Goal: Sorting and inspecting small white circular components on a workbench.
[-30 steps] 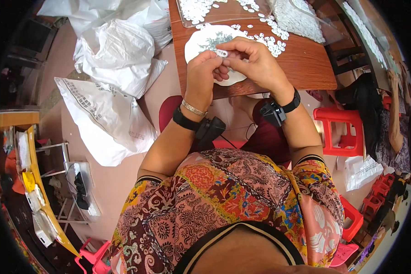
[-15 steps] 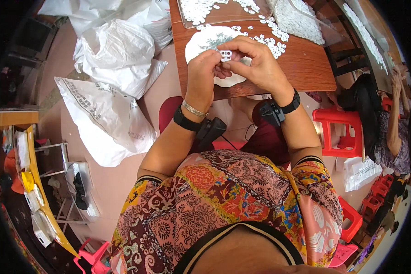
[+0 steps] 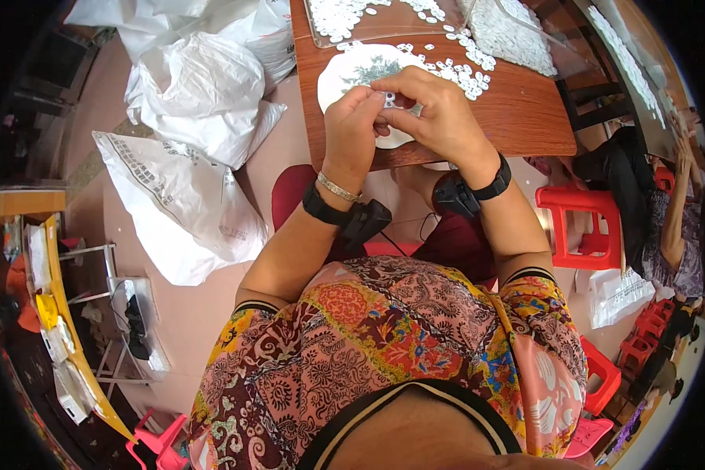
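Both my hands meet above a white round plate [image 3: 335, 74] with a dark tree-like print. Between my fingertips is a small white plastic piece with holes [image 3: 390, 99], partly covered by the fingers. My left hand [image 3: 351, 125] pinches it from the left, fingers curled. From the right, my right hand [image 3: 439, 110] grips it with thumb and forefinger. Just beyond the right hand, several loose white plastic pieces [image 3: 468, 80] lie scattered on the brown wooden table [image 3: 525, 117].
A clear tray [image 3: 384, 35] holding white pieces lies at the far side, beside a clear bag of pieces [image 3: 513, 43]. White sacks [image 3: 200, 86] stand on the floor at left. A red stool [image 3: 583, 227] is at right, near another person's arm [image 3: 675, 211].
My hands have closed in around the white piece, covering more of it. My right wrist has turned and shifted slightly. The loose pieces on the table look unchanged.
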The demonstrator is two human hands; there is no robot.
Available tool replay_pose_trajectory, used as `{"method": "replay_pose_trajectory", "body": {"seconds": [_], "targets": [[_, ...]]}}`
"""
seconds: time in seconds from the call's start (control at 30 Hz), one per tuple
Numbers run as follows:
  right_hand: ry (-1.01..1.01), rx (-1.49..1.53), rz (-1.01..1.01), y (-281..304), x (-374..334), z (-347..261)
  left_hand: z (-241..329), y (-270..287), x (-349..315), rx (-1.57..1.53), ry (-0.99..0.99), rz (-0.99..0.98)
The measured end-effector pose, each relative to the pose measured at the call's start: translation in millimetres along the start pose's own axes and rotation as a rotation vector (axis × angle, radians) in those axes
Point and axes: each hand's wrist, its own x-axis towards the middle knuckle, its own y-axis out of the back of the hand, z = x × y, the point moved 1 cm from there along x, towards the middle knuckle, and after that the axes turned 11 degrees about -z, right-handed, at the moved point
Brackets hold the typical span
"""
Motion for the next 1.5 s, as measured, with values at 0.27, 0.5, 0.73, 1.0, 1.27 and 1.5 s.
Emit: {"method": "replay_pose_trajectory", "body": {"seconds": [0.27, 0.5, 0.73, 1.0, 1.27, 1.5], "targets": [[0.023, -0.057, -0.013, 3, 0, -5, -2, 7, 2, -0.016, -0.01, -0.038], [0.06, -0.104, 0.031, 1, 1, -6, -1, 6, 0, 0.001, -0.057, -0.055], [0.041, -0.027, 0.041, -13, -2, -1, -7, 5, -6, -0.002, -0.059, -0.002], [0.034, -0.028, 0.12, 6, 2, 4, 2, 10, -5, -0.015, -0.031, -0.004], [-0.175, -0.62, 0.539, 148, 40, 46, 10, 28, -6, -0.075, -0.066, 0.042], [-0.289, -0.203, 0.073, 95, 31, 116, 5, 34, -10, -0.032, -0.045, 0.04]]}}
